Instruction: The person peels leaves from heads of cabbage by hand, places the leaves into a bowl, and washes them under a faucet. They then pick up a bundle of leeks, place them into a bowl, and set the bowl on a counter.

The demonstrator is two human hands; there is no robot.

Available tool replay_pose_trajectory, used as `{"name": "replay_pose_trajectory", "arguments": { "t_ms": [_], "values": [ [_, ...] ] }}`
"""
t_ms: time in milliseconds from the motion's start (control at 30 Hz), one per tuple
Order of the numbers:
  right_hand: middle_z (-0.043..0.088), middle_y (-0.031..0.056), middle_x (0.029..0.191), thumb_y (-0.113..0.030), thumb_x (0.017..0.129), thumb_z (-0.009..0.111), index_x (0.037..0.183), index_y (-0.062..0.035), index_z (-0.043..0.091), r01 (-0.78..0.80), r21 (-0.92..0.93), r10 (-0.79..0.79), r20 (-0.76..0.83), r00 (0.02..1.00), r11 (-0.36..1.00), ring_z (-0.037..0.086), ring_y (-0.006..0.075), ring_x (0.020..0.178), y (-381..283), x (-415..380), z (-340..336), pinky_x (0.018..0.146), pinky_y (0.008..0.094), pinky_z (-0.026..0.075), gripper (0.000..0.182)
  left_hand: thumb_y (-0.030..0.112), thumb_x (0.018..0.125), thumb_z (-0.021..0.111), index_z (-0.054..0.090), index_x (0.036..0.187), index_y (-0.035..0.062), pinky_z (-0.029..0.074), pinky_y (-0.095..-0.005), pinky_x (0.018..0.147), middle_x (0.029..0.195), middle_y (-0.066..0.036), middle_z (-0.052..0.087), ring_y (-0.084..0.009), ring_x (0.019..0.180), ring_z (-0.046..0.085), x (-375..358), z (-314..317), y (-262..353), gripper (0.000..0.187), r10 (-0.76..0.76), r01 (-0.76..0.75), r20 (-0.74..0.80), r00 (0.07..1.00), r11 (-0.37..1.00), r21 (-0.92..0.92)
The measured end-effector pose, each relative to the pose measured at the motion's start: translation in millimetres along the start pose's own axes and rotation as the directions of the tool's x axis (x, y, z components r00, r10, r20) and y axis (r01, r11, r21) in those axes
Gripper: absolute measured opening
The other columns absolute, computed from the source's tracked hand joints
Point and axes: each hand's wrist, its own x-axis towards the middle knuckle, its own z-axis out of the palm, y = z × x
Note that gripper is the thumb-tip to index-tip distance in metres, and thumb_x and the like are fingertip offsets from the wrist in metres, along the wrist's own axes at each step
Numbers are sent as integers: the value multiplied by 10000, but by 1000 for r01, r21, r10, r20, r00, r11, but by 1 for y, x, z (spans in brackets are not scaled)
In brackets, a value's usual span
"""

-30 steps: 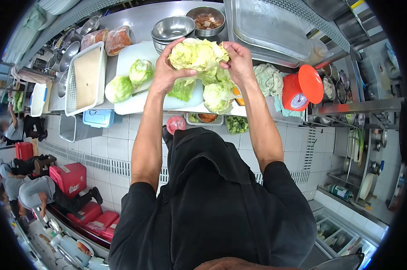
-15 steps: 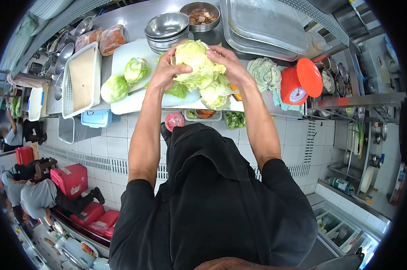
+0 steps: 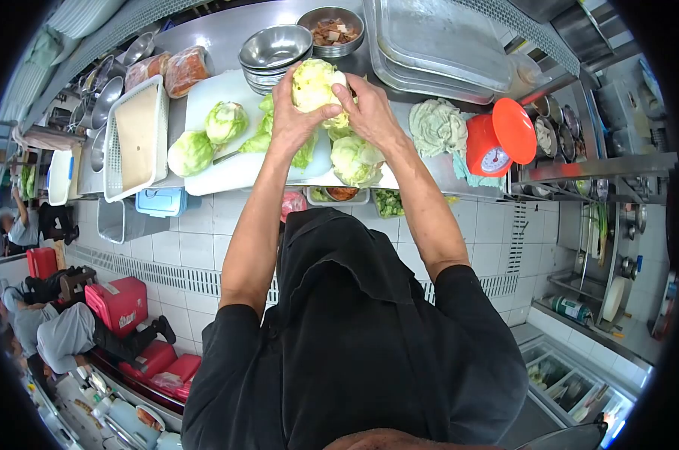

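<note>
A pale yellow-green lettuce head (image 3: 314, 84) is held up over the white cutting board (image 3: 207, 91), its white core end facing right. My left hand (image 3: 294, 120) wraps its left and lower side, thumb across the front. Around the right side my right hand (image 3: 371, 114) is closed, thumb near the core. Below my hands, another lettuce head (image 3: 357, 160) lies at the counter's front edge. Loose lettuce leaves (image 3: 258, 141) are beside my left wrist. Two more lettuce heads, one upper (image 3: 226, 122) and one lower (image 3: 192, 154), sit at the left; a knife (image 3: 228, 157) lies partly hidden nearby.
Stacked metal bowls (image 3: 276, 46), a bowl of brown pieces (image 3: 333, 31) and metal trays (image 3: 441, 45) stand behind. To the right are a crumpled cloth (image 3: 438, 126) and a red scale (image 3: 493, 146); to the left, a white basket (image 3: 162, 135). People (image 3: 66, 330) sit far left.
The held lettuce looks smaller and its core has turned into view. My hands have moved closer together, thumbs nearer each other. More loose leaves show on the board near my left wrist.
</note>
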Motion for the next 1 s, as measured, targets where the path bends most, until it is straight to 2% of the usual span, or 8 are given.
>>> {"name": "replay_pose_trajectory", "arguments": {
  "t_ms": [100,200,300,400,600,733,900,1000],
  "values": [
    [697,237,930,-219,885,664,1142,67,610,50,-27,-48,68,997,998,682,396,863,5,4,-6,783,426,526,388,447,478,955,373,1470,85,375,-457,1088,1396,-214,426,-359,1266,427,0,-8,10,1205,85,-85,9,996,971,226],
    [721,194,898,-175,814,694,1113,80,633,-122,204,104,100,990,971,713,275,806,31,10,-2,744,362,550,398,472,425,948,389,1466,85,367,-462,1083,1387,-185,491,-369,1277,419,-1,-14,46,1244,55,-124,162,985,885,449],
    [729,173,919,-129,775,691,1112,82,650,-197,267,161,150,975,943,706,186,831,29,13,-7,754,305,549,399,484,404,939,406,1461,102,372,-466,1065,1377,-158,535,-365,1267,420,2,-15,40,1244,133,-217,204,970,854,473],
    [730,160,916,-105,777,671,1127,80,649,-246,291,204,168,964,925,700,176,816,33,12,-6,756,301,548,396,481,425,936,420,1460,133,383,-472,1051,1364,-158,525,-365,1244,423,4,-17,32,1208,112,-195,208,972,876,441],
    [729,120,881,-84,798,656,1118,66,661,-193,291,186,53,981,937,677,138,769,41,12,4,722,285,542,354,484,446,930,438,1454,177,401,-476,1036,1317,-163,515,-360,1219,424,-2,-5,52,1163,243,-290,168,955,660,693],
    [730,100,888,-78,810,656,1119,55,665,-256,396,221,134,966,882,670,118,778,45,18,-6,724,268,538,337,480,467,926,442,1450,181,407,-481,1036,1335,-187,504,-378,1224,439,4,-8,43,1136,271,-314,162,949,751,580],
    [730,107,915,-48,789,677,1111,60,664,-198,378,174,97,980,904,674,115,816,35,16,-7,735,261,539,340,461,483,927,454,1434,166,404,-480,1052,1349,-200,500,-398,1242,454,7,-6,47,1102,275,-319,171,946,703,635],
    [729,111,903,-22,790,681,1088,57,677,-208,423,195,74,978,882,678,121,791,39,19,-6,708,259,545,308,422,508,934,472,1415,167,393,-474,1073,1341,-205,513,-379,1279,430,12,-7,53,1050,210,-265,162,964,783,563]
  ]
}}
